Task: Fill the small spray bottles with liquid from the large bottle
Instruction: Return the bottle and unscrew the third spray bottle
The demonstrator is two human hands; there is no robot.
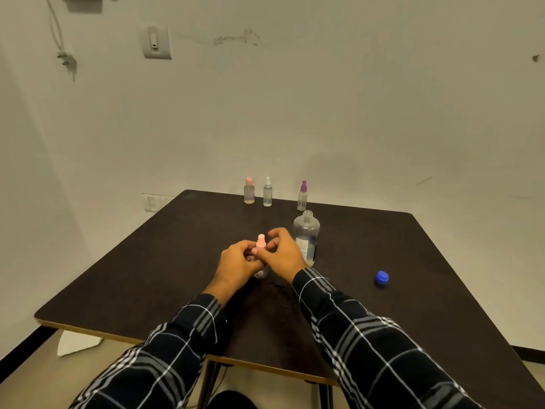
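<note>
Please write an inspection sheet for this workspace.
Surface: dark table.
Job's things: large bottle upright, uncapped; blue cap lying apart to its right; pink-capped bottle, white-capped bottle, purple-capped bottle standing at the far edge; pink-topped spray bottle in both hands.
Clutter: white scrap on the floor under the table.
Hands: left hand grips that bottle's body; right hand pinches near its top.
Cables: cable with plug hangs on the wall.
Surroundings: wall switch; socket plate behind the table.

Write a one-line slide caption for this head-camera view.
Left hand and right hand grip a small clear pink-capped spray bottle on the dark table, beside the open large clear plastic bottle.
</note>
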